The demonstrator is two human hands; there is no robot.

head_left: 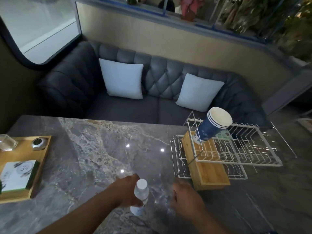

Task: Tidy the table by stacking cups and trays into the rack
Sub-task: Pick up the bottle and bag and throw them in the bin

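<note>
Cup stack [213, 128] in rack [239, 164] leans, mouths up-right (L hand [129, 191] grips bottle [141, 187]).

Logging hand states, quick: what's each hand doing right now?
Left hand: grips the water bottle.
Right hand: motion-blurred, cannot be told.

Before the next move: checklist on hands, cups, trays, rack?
1. Left hand grip: ok, fingers curled round the bottle.
2. Right hand free: cannot tell, blurred.
3. Cups stacked in the rack: ok, in the upper tier, tilted.
4. Racked tray: ok, in the lower tier, front end sticks out.
5. Left tray racked: not ok, on the table with items on it.
</note>
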